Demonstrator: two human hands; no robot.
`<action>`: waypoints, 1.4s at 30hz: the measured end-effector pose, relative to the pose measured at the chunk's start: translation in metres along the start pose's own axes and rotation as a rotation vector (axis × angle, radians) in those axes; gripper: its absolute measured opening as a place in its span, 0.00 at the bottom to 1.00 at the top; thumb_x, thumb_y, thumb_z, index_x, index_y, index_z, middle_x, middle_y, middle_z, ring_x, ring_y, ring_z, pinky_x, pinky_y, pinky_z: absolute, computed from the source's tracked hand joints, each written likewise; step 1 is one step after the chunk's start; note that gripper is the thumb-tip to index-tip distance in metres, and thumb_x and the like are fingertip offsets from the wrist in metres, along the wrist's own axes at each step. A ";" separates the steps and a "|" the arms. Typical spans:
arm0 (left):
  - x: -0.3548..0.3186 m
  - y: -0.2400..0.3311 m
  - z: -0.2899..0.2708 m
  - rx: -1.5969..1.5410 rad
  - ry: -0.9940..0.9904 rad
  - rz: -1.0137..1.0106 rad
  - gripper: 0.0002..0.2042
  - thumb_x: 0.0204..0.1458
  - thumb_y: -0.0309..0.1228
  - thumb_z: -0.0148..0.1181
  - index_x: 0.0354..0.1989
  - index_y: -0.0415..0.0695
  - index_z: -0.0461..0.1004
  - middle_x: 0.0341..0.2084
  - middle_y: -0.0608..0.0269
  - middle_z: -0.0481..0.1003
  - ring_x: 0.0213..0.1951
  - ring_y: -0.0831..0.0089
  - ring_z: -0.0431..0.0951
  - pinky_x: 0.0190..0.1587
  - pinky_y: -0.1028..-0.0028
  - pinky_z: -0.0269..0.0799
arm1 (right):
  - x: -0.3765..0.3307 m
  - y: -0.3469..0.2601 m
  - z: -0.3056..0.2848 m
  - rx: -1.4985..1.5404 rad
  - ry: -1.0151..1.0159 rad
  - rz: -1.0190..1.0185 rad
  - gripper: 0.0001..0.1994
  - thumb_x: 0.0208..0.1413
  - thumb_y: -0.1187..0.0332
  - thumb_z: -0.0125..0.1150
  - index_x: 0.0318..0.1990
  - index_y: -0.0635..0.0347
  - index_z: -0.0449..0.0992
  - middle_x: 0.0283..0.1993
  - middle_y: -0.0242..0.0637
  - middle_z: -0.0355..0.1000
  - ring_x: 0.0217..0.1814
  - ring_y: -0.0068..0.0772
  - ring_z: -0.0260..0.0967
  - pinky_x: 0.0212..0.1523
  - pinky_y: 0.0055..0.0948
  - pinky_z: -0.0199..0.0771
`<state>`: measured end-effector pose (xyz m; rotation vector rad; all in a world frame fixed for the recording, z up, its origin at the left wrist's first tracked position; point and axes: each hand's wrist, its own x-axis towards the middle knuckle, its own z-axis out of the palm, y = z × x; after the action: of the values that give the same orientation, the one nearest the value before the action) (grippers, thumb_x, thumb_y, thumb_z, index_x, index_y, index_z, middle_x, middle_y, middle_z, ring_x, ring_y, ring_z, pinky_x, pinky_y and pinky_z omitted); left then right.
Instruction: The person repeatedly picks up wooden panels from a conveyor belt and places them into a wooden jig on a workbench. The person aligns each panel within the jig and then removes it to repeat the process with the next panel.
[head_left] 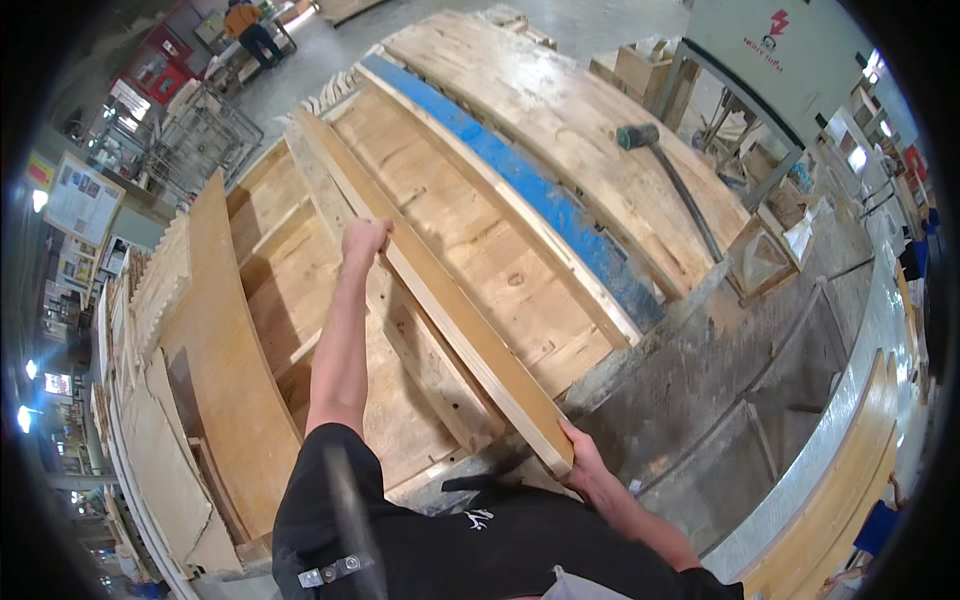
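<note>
A long wooden beam [478,335], with a yellowish-brown face and a paler side, runs slantwise from the far left toward my body. My left hand [365,238] is closed on its left edge about midway along. At the near end my right hand [583,452] grips the beam's corner, thumb on top and the other fingers partly hidden. Beneath and left of the beam lies a paler, rougher board [428,372] with dark holes. Both rest over a wide wooden panel [505,278] with raised strips.
A blue-topped strip [520,190] runs along the panel's right side. Beyond it, a mallet [638,136] lies on a broad wooden slab [560,110]. A thin bent sheet [215,345] stands at the left. A small wooden box [762,255] sits right. Another person [250,28] is far off.
</note>
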<state>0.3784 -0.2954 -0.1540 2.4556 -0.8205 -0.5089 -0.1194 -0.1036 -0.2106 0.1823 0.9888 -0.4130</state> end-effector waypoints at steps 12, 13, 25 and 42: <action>0.105 -0.057 -0.029 1.066 -0.177 0.461 0.14 0.45 0.41 0.68 0.37 0.49 0.85 0.37 0.47 0.83 0.41 0.58 0.85 0.45 0.59 0.80 | 0.039 0.030 0.023 -0.168 -0.089 0.340 0.21 0.68 0.44 0.50 0.53 0.47 0.77 0.41 0.27 0.79 0.38 0.28 0.75 0.35 0.39 0.76; 0.107 -0.048 -0.026 0.815 -0.180 0.291 0.14 0.44 0.41 0.67 0.36 0.45 0.85 0.34 0.49 0.83 0.37 0.59 0.85 0.42 0.61 0.79 | 0.043 0.030 0.026 -0.194 -0.099 0.335 0.21 0.68 0.42 0.50 0.51 0.46 0.77 0.38 0.27 0.78 0.33 0.27 0.73 0.29 0.34 0.72; 0.045 -0.010 -0.026 0.239 0.124 0.008 0.23 0.43 0.48 0.63 0.35 0.37 0.84 0.33 0.46 0.83 0.42 0.55 0.85 0.47 0.61 0.78 | 0.026 -0.006 0.020 -0.865 -0.123 0.335 0.41 0.65 0.29 0.37 0.43 0.63 0.79 0.18 0.36 0.69 0.16 0.29 0.69 0.15 0.26 0.65; -0.212 0.036 0.020 -0.086 0.947 0.182 0.33 0.47 0.34 0.63 0.63 0.37 0.65 0.56 0.41 0.72 0.59 0.47 0.71 0.62 0.58 0.68 | 0.043 -0.170 0.118 -1.452 -0.510 -0.333 0.11 0.70 0.64 0.52 0.48 0.64 0.74 0.26 0.35 0.71 0.21 0.21 0.69 0.19 0.22 0.69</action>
<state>0.1939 -0.1923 -0.1109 2.1296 -0.5655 0.6398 -0.0788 -0.3086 -0.1769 -1.3461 0.6080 0.0449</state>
